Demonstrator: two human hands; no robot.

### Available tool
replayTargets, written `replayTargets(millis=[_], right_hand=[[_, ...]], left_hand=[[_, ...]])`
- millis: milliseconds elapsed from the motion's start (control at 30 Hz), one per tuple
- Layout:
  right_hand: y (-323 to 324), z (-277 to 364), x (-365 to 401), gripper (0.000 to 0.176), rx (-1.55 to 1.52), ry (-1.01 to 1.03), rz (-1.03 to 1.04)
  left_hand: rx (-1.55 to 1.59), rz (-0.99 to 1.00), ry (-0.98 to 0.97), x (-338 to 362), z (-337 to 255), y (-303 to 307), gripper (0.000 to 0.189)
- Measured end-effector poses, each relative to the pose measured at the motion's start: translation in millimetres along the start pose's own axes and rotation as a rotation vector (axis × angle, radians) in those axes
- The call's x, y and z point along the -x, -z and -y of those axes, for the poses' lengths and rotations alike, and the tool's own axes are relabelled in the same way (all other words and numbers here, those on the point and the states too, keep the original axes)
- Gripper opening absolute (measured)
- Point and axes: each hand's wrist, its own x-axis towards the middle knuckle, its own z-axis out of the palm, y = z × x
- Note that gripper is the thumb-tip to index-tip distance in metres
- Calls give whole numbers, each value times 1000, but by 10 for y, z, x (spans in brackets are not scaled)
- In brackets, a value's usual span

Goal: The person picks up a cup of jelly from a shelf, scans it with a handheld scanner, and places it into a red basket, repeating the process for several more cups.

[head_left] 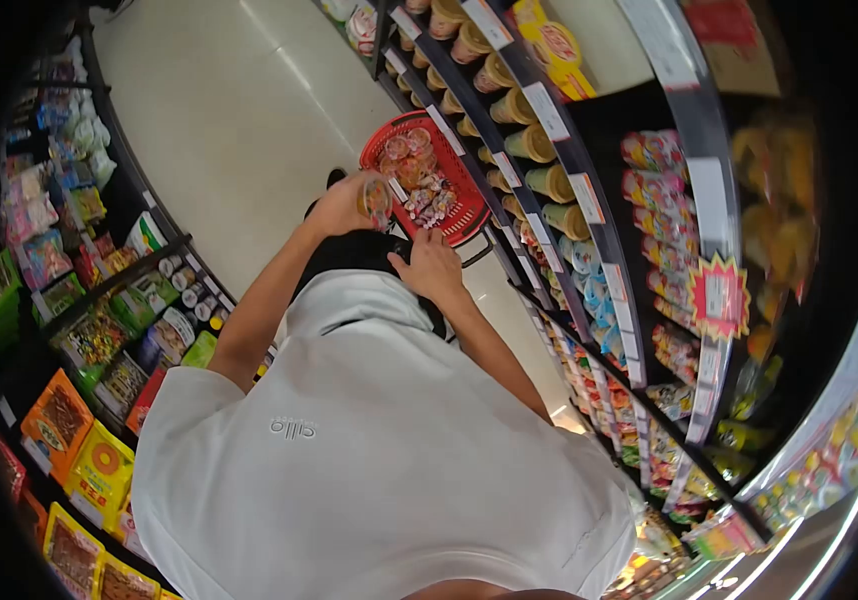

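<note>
My left hand (345,205) is closed around a clear plastic cup (376,200) with colourful contents, held above the near left side of a red shopping basket (471,192). Inside the basket lie several clear cups (408,152) and small colourful packs (431,203). My right hand (431,266) is close to my waist, at the near side of the basket. Its fingers bend over a black part that looks like the basket's handle, mostly hidden beneath them, and the thumb sits to the left.
Shelves on the right carry rows of lidded cups (532,143), bright packets (661,190) and a starburst price sign (719,298). On the left, another shelf holds bagged snacks (99,475) and small jars (189,290). Pale tiled floor (219,100) runs between them.
</note>
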Motion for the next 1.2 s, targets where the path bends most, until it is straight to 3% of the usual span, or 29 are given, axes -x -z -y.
replayTargets(millis=[33, 100, 167, 233, 300, 367, 500, 533, 567, 633, 700, 767, 833, 933, 1033, 1100, 1167, 1200], right_hand=[[-35, -13, -104, 67, 15, 9, 21], [-206, -101, -384, 72, -236, 346, -334], [-408, -186, -749, 80, -349, 356, -272], [-619, -273, -1076, 88, -485, 280, -50], [-537, -261, -1267, 92, -439, 222, 47], [-530, -324, -1465, 101, -598, 139, 336], [-881, -537, -1931, 80, -638, 25, 270], [-1109, -692, -2109, 65, -682, -48, 180], [-1179, -740, -2291, 65, -679, -56, 190], [-1308, -831, -2727, 75, -902, -317, 193], [-1690, -1104, -3319, 69, -741, -343, 106], [-2066, -1275, -3807, 63, -571, -368, 23], [-2345, -1311, -4298, 51, -256, -176, -271], [-2569, -1280, -4950, 55, -503, -298, -73], [-2766, -1165, -5357, 54, -455, -349, -126], [-3241, -1416, -5642, 55, -374, -433, -106], [-3289, -1509, -5678, 48, -515, -407, 105], [-3318, -1552, -5639, 48, -515, -410, 101]], left_hand=[[-49, 20, -43, 47, 36, -56, 71], [-28, 101, -3, 90, 97, -150, 73], [57, 178, 65, 100, 112, -220, 74], [36, 177, 36, 82, 352, -385, 77], [-52, 245, -9, 17, 523, -491, 77], [-15, 218, -2, -44, 704, -585, 76], [122, 291, 152, -229, 1034, -634, 83], [143, 140, 170, -277, 1178, -688, 84], [161, -13, 190, -322, 1337, -758, 86], [132, -56, 251, -278, 1769, -876, 86], [-68, 159, 784, -113, 2087, -926, 85], [-387, 318, 845, 204, 2292, -969, 81], [-302, 423, 1076, 394, 2408, -939, 78], [-222, 343, 1007, 659, 2790, -1050, 78], [-269, 298, 1014, 461, 2807, -945, 66], [-268, 276, 997, 382, 2807, -873, 62], [-266, 247, 974, 352, 2839, -851, 58], [-262, 227, 969, 341, 2848, -841, 56]])
